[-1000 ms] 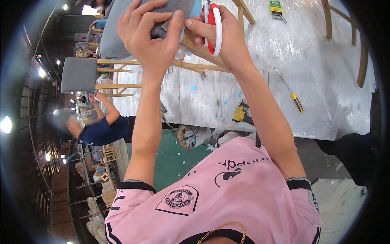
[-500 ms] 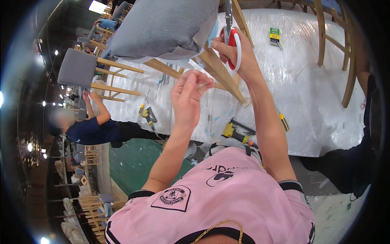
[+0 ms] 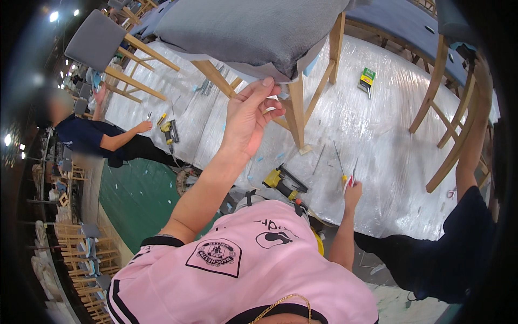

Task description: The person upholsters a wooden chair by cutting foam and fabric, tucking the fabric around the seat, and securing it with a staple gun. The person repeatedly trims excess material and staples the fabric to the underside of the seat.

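Note:
A chair's grey padded seat fills the top of the view, with pale fabric showing along its lower edge. My left hand is raised at the near corner of that edge, thumb and fingers curled together. Whether a bit of fabric lies between the fingertips is too small to tell. Lower down on the right, my right hand grips red-and-white-handled scissors over the plastic-wrapped table. Their blades point away from me, beside a yellow-handled screwdriver.
A yellow-and-black nail gun lies near the table's front edge; another nail gun is farther left. A green-and-yellow box lies behind. Co-workers stand left and right, near chairs.
My right hand has come down from the chair to the table with the scissors. My left hand has risen to the seat's fabric edge. The view has shifted, and the left co-worker's arms have spread.

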A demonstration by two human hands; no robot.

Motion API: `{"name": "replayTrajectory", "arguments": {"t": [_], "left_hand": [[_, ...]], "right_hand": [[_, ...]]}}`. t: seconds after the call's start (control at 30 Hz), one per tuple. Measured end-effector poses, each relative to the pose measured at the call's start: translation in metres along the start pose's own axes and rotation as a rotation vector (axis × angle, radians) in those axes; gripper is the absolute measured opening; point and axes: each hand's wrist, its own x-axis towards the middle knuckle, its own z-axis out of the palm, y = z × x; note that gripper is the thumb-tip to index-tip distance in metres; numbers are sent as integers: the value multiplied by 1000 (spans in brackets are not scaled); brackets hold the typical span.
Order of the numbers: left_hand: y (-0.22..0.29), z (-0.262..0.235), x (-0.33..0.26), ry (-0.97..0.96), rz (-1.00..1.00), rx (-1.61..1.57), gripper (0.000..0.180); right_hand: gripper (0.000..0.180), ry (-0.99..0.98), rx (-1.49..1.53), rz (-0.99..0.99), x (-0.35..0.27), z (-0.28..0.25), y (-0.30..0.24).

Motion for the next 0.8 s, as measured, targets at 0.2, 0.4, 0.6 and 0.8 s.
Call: {"name": "replayTrajectory", "arguments": {"t": [0.2, 0.4, 0.6, 0.8], "left_hand": [[-5, -4, 10, -51, 29, -14, 17], [8, -9, 9, -81, 10, 13, 29], [13, -24, 30, -199, 35, 145, 30], [1, -21, 25, -190, 57, 64, 24]], "right_hand": [[41, -63, -248, -13, -6, 13, 68], [51, -267, -481, -56, 28, -3, -25], [33, -425, 465, -512, 23, -57, -294], [20, -611, 841, -614, -45, -77, -407]]}}
